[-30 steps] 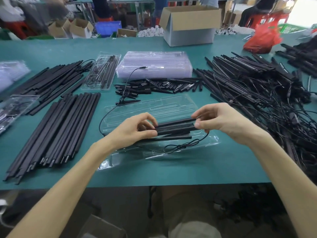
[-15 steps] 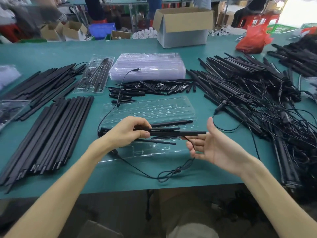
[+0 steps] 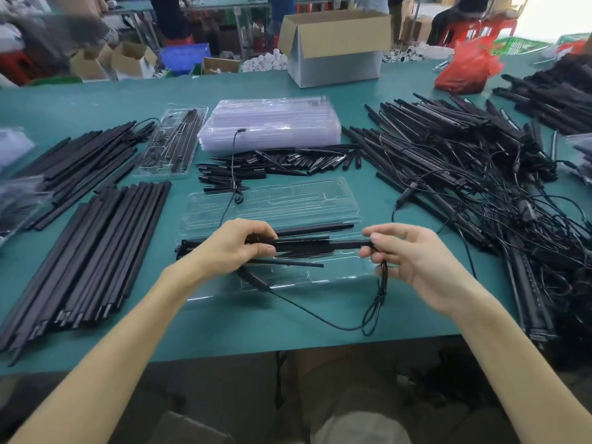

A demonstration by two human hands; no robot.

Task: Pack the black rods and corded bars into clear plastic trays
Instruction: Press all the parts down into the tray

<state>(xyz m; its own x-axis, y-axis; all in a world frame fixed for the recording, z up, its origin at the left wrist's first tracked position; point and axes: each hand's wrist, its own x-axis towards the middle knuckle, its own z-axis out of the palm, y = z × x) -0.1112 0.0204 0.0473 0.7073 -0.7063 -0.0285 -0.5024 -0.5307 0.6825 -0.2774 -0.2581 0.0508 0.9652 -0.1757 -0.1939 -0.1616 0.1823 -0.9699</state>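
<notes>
Head view, centre: gripping a bundle [image 3: 304, 246] of slim, straight, matte black rods with the left hand [image 3: 237, 248], fingers curled over the top, thumb on the near side. Pinching its longest piece, a corded bar [image 3: 349, 243], at the 3 o'clock tip with the right hand [image 3: 413, 257], thumb against forefinger. All held over a clear, glossy, ribbed plastic tray [image 3: 272, 203] lying open on the teal table [image 3: 96, 100]; touching the tray or not, impossible to tell. Hanging toward 6 o'clock from the right fingers, a thin round cord [image 3: 374, 302], tied in a loop, then trailing back toward 9 o'clock.

At 9 o'clock, long flat black strips [image 3: 96, 251] side by side. At 12, a stack of empty trays [image 3: 269, 126]. At 3, a tangle of corded bars [image 3: 480, 187], too snarled to count and cut off by the frame edge. Number of rods in the grip hidden by the left fingers.
</notes>
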